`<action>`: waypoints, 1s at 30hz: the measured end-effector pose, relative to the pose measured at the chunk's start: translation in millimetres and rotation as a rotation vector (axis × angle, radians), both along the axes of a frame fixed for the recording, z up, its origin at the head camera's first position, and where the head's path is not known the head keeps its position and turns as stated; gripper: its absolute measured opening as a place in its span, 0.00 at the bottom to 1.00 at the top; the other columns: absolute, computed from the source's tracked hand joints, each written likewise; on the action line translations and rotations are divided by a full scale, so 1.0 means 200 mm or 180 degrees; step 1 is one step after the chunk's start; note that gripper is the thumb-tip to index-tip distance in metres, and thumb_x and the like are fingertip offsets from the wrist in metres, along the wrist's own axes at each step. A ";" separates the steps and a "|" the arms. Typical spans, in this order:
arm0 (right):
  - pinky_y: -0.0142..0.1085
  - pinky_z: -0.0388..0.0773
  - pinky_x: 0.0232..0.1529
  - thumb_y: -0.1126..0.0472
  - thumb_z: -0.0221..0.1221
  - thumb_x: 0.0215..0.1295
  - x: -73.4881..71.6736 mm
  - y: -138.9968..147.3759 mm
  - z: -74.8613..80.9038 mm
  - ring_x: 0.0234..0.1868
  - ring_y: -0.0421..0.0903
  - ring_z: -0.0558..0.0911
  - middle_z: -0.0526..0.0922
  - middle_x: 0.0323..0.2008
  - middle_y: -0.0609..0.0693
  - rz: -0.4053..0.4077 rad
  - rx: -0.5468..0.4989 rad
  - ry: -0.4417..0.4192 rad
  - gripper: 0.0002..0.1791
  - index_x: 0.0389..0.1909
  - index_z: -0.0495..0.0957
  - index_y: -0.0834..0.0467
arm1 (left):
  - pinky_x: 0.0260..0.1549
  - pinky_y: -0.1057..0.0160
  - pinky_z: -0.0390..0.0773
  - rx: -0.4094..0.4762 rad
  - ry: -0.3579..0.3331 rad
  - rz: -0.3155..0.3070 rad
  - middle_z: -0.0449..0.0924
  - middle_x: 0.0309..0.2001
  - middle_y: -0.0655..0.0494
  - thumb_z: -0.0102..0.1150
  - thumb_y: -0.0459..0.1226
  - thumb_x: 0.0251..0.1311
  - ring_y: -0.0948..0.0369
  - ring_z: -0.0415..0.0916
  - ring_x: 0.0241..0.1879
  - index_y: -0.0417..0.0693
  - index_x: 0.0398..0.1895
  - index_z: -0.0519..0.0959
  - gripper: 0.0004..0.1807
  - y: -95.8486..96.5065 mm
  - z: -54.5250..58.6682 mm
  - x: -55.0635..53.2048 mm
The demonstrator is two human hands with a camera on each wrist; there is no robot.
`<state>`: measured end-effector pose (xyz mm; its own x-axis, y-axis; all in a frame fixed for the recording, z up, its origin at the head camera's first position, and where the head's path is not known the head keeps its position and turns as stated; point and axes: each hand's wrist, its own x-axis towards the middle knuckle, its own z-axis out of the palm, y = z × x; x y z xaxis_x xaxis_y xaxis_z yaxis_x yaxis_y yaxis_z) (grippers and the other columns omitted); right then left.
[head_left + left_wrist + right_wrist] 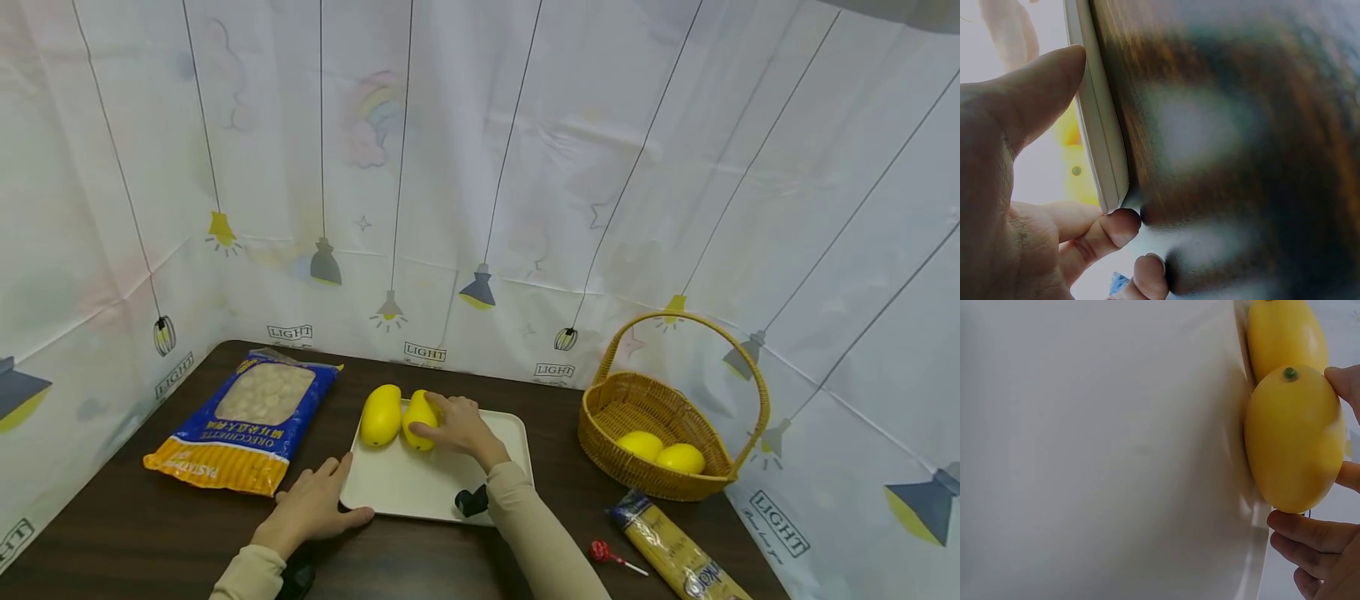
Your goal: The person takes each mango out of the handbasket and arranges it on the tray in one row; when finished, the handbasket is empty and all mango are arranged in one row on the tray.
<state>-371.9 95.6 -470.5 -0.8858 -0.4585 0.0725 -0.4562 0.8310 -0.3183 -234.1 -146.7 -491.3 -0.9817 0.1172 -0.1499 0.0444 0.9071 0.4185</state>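
Observation:
A white tray (442,483) lies on the dark table with two yellow mangoes side by side at its far left. My right hand (461,429) holds the right mango (417,419), thumb on one side and fingers on the other; its green stem end shows in the right wrist view. Beside it rests the other mango (381,415). My left hand (311,504) is spread at the tray's near left corner. In the left wrist view its thumb (1054,87) lies against the tray's edge, and fingertips (1124,228) touch near the corner.
Left of the tray lies a blue and orange pasta bag (247,421). At right stands a wicker basket (630,479) with a tall handle and two yellow fruits (680,458) inside. A spaghetti packet (678,550) and red lollipop (600,550) lie in front of it.

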 end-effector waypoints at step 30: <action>0.68 0.54 0.72 0.28 0.52 0.66 0.06 0.62 0.16 0.72 0.67 0.67 0.70 0.71 0.61 -0.0747 -0.0214 0.0327 0.42 0.75 0.65 0.48 | 0.48 0.17 0.65 -0.0024 0.0038 -0.0054 0.67 0.70 0.40 0.64 0.70 0.49 0.33 0.69 0.62 0.44 0.77 0.59 0.60 0.00 0.01 0.01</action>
<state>-360.9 219.1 -438.1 -0.9537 -0.2325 0.1910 -0.2863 0.8965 -0.3382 -231.9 -147.1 -489.0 -0.9814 0.1326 -0.1391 0.0646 0.9093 0.4110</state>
